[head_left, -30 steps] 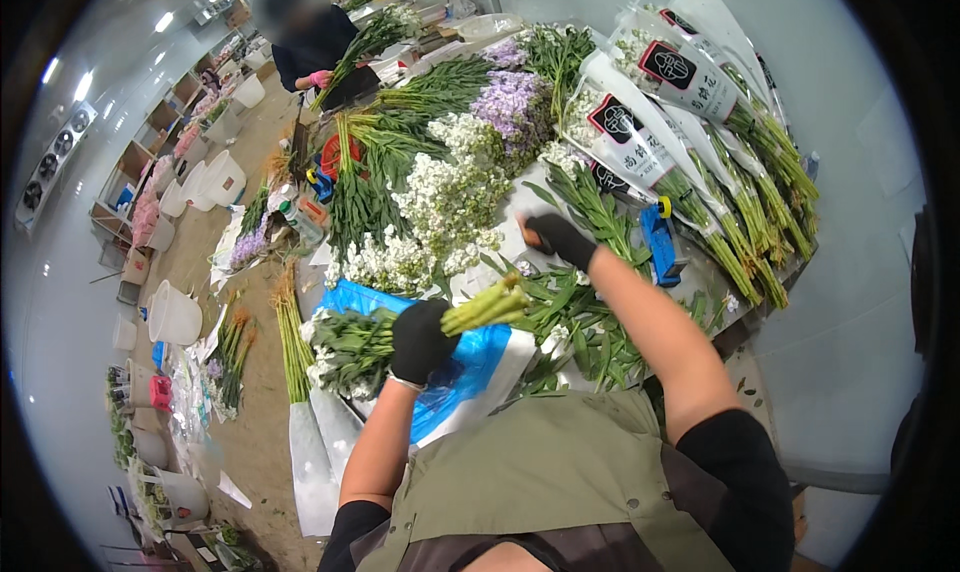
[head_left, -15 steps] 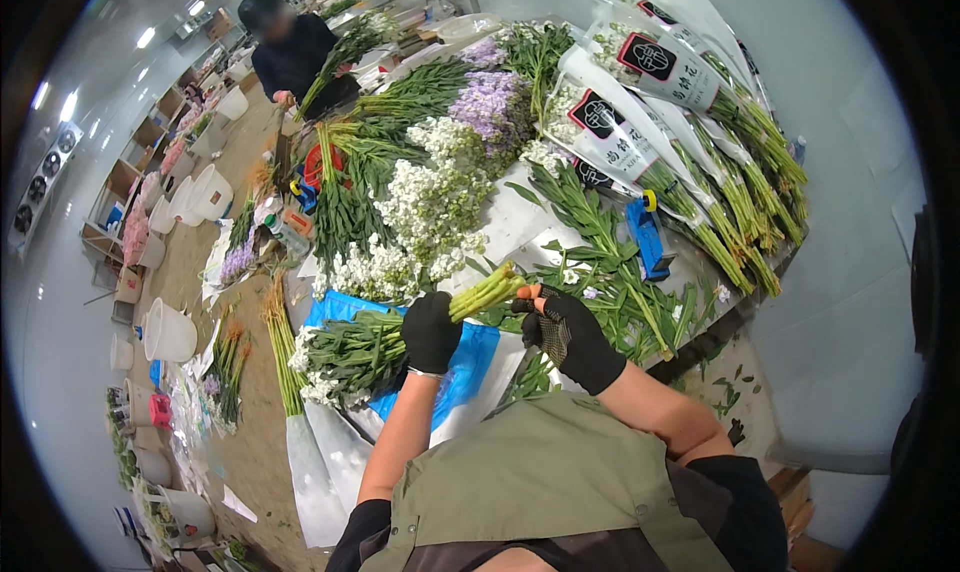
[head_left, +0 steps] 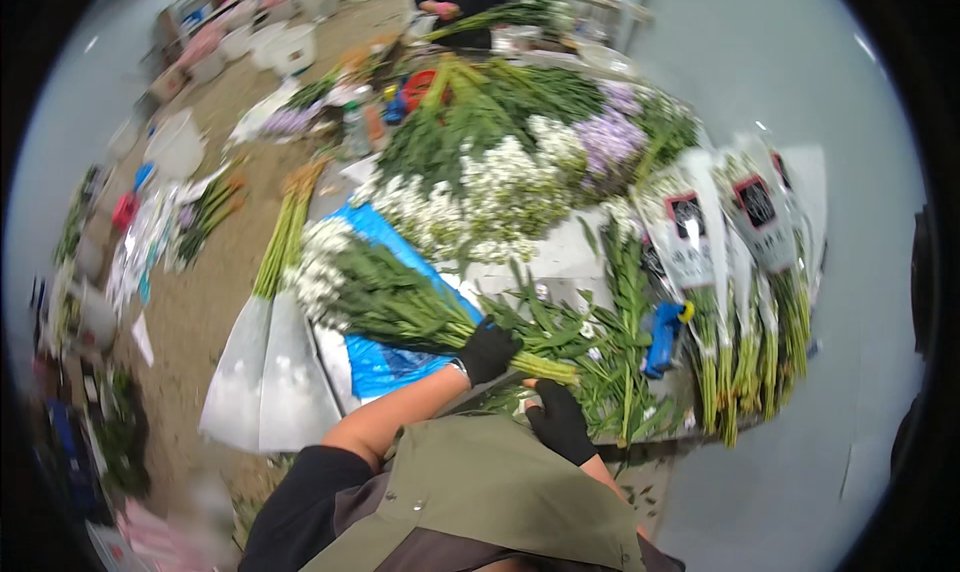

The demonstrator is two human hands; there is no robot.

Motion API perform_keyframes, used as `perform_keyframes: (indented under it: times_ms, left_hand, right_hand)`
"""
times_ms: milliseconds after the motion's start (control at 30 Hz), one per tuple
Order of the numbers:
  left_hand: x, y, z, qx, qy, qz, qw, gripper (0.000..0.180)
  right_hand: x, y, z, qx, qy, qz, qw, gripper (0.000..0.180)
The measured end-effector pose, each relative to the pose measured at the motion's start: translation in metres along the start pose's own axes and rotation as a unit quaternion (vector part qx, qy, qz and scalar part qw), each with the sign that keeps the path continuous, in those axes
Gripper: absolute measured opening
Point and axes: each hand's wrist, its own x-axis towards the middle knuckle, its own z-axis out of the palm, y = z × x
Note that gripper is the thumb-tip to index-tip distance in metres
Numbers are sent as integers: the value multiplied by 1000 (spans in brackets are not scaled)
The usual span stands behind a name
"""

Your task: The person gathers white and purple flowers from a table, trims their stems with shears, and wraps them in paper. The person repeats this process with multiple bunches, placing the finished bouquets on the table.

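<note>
My left hand point(head_left: 489, 352), in a black glove with bare fingertips, is closed around the lower stems of a bunch of white flowers point(head_left: 400, 297). The blossoms point to the left and the cut ends stick out to the right of my fist. Just below those ends is my gloved right hand point(head_left: 560, 420), its fingertips close to the stems; blur hides whether they touch or grip anything. Under the bunch lies a blue plastic sheet point(head_left: 385, 367). Loose green stems and leaves point(head_left: 620, 347) are scattered beyond and right of my hands.
Piled white flowers point(head_left: 500, 197) and purple flowers point(head_left: 610, 140) lie farther back. A blue tool with a yellow knob point(head_left: 662, 340) stands at right, beside paper-wrapped bouquets point(head_left: 750, 272). Two white-sleeved bunches point(head_left: 270, 372) lie at left. A co-worker point(head_left: 460, 2) holds stems at the far side.
My view has swung, so the table sits differently in the picture. The bunch now stretches out longer to the left of my left hand, and my right hand is lower, below the stem ends.
</note>
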Motion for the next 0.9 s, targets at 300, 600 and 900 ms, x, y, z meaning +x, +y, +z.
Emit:
perform_keyframes:
  times_ms: [300,600,900]
  left_hand:
    - [-122,-19,-59,-144,115,-6,983,33]
    - [-197,-60,-41,-43,244,-316,916,22]
    - [-205,-62,-32,-29,206,-346,915,32]
  right_hand:
    - [79,12,31,-24,-114,-12,993,92]
    - [270,-68,156,30,-165,-68,983,123]
    - [248,-115,229,-294,-274,21,916,124]
